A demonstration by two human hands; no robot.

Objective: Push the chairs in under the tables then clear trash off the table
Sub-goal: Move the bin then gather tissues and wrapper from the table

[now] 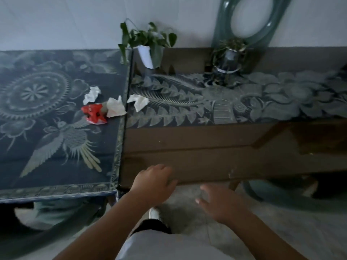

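Note:
Two tables stand side by side: a dark patterned one (56, 147) on the left and a brown wooden one (206, 147) with a patterned runner on the right. Near their shared edge lie a crumpled red wrapper (94, 114) and three crumpled white tissues (92, 94), (116, 107), (139, 102). My left hand (154, 182) hovers over the wooden table's front edge with fingers loosely curled, holding nothing. My right hand (219, 200) is below that edge, fingers spread. A teal plastic chair (277, 192) sits pushed under the wooden table; another chair (50, 214) is under the left table.
Two potted plants, one in a white pot (146, 55) and one in a shiny pot (230, 59), stand at the back of the wooden table. A teal chair back (253, 19) leans by the wall. My shoe (154, 212) is on the tiled floor.

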